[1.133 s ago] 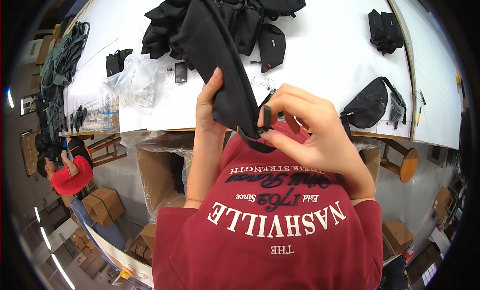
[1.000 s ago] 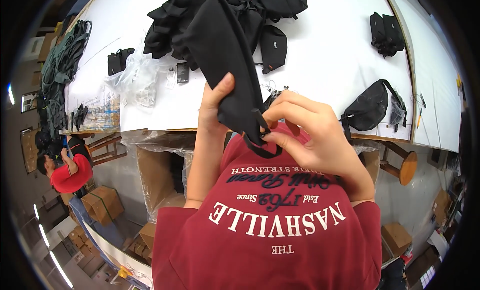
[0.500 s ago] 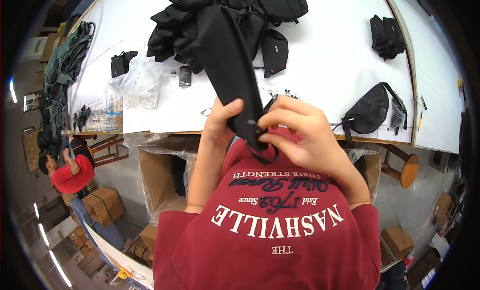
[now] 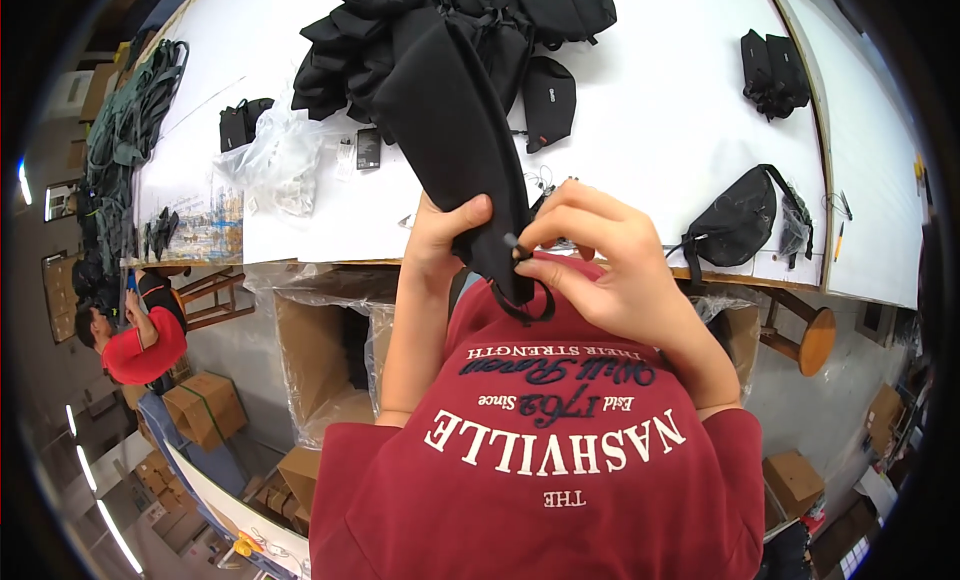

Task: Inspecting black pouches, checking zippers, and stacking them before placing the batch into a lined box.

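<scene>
A long black fabric bag (image 4: 455, 120) slants from the pile on the table down to my chest. My left hand (image 4: 445, 230) is closed around its lower part, the thumb lying on top of the cloth. At the bag's near end, my right hand (image 4: 600, 255) pinches a small dark piece (image 4: 514, 246) between thumb and fingers; it is blurred, and its kind cannot be made out. A thin black loop (image 4: 530, 312) hangs from that end in front of my red shirt. Behind my right fingers, small metal-looking bits (image 4: 548, 180) lie partly hidden.
Black bags (image 4: 350, 55) are heaped at the far middle of the white table (image 4: 660, 110). A clear plastic bag (image 4: 280, 160) lies left, a black waist bag (image 4: 735, 225) right. Below the edge stand an open carton (image 4: 310, 365) and a wooden stool (image 4: 815, 340). Another person (image 4: 145, 345) is far left.
The upper part of the black bag has swung slightly left and shows more of its broad side. Both hands keep nearly the same hold, the right fingers shifting a little.
</scene>
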`<state>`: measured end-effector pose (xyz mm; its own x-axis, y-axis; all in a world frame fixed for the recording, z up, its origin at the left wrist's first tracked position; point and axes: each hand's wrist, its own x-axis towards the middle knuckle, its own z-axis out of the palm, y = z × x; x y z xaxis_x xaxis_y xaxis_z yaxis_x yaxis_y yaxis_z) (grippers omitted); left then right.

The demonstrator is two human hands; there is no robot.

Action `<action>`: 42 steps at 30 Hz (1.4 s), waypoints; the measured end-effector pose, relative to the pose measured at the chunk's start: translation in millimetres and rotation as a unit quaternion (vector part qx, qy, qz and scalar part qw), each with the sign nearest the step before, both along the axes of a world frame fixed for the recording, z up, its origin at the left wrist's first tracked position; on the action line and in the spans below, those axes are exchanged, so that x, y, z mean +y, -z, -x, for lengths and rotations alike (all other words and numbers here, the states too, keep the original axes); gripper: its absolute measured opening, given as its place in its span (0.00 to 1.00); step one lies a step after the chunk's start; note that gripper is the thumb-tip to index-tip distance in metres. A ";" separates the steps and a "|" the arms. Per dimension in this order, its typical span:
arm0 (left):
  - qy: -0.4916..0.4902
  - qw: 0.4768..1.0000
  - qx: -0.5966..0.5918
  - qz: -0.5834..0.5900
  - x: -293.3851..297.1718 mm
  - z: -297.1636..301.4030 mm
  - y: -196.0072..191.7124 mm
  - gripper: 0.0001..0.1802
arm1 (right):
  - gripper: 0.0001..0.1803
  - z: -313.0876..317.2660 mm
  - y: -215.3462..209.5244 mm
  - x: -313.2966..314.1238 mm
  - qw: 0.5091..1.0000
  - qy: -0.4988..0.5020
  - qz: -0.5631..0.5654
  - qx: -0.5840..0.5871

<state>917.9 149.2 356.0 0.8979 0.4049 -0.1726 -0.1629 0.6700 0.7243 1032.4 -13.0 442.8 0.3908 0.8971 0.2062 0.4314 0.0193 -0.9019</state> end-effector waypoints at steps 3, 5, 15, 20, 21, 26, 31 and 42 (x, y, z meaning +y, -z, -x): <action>0.033 0.999 -0.035 0.018 4.8 -1.8 1.4 0.24 | 0.11 -1.6 -7.0 4.5 0.999 0.014 -0.035 -0.007; -0.034 0.998 -0.042 -0.037 0.3 -5.0 -5.5 0.15 | 0.11 0.5 -3.0 4.8 0.999 0.014 -0.032 -0.019; -0.008 1.000 0.007 0.018 -6.0 0.9 11.0 0.20 | 0.10 -7.6 8.2 3.4 0.999 -0.009 -0.014 -0.029; -0.014 0.998 -0.016 -0.052 -7.8 -7.8 7.1 0.18 | 0.10 -5.6 5.9 10.6 0.999 0.005 -0.048 -0.016; -0.008 1.000 -0.028 -0.010 -3.5 -6.8 12.6 0.18 | 0.09 -5.5 8.0 9.9 0.999 0.005 -0.030 -0.026; 0.001 1.000 -0.018 0.020 -7.9 -9.6 21.3 0.16 | 0.08 -9.2 15.6 5.1 0.999 0.011 -0.014 -0.049; 0.025 1.000 -0.001 0.017 -1.0 -8.1 12.8 0.17 | 0.09 -8.6 15.1 10.4 0.997 0.049 -0.063 -0.023; -0.039 0.998 0.025 -0.030 -1.7 -7.4 10.9 0.21 | 0.08 -10.5 17.4 6.4 0.999 0.047 -0.009 -0.014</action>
<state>925.3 147.5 345.1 0.8539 0.4847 -0.1895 -0.1765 0.6124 0.7706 1042.9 -6.7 425.4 0.4663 0.8531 0.2342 0.4570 -0.0056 -0.8895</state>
